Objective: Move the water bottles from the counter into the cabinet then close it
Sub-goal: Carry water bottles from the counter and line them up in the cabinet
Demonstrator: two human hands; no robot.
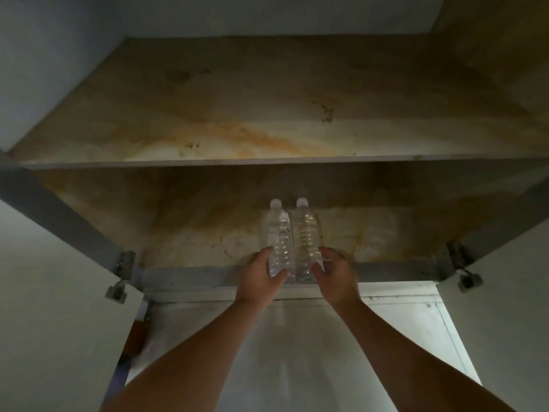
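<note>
Hiding the lower parts of both bottles, the left hand (263, 275) and the right hand (335, 273) are raised side by side at the front of the open cabinet (193, 273). The bottle bases sit right at its front rail, so I cannot tell whether they rest on the cabinet floor or hang just above it. The left hand's fingers and thumb curl round the left bottle (277, 233). The right hand's fingers wrap the right bottle (306, 230) from the other side, with some of its fingers blurred behind the plastic. The two bottles are upright and close together, touching or nearly so, each topped by a white cap. Both are clear and ribbed, and the dim light makes any water level inside hard to read. The right one has a yellowish tint that may be only the stained panel behind it showing through. The cabinet's lower compartment holds these two bottles at its front middle. Above them a shelf (208, 162) divides off an upper compartment with stained, marbled panels, whose top is cut off by the frame. The left door (53, 292) and the right door (511, 292) stand wide open, both cropped at the frame edges, on metal hinges (124, 263). A small brown object (138, 337) below the left hinge is too dark to identify.
</note>
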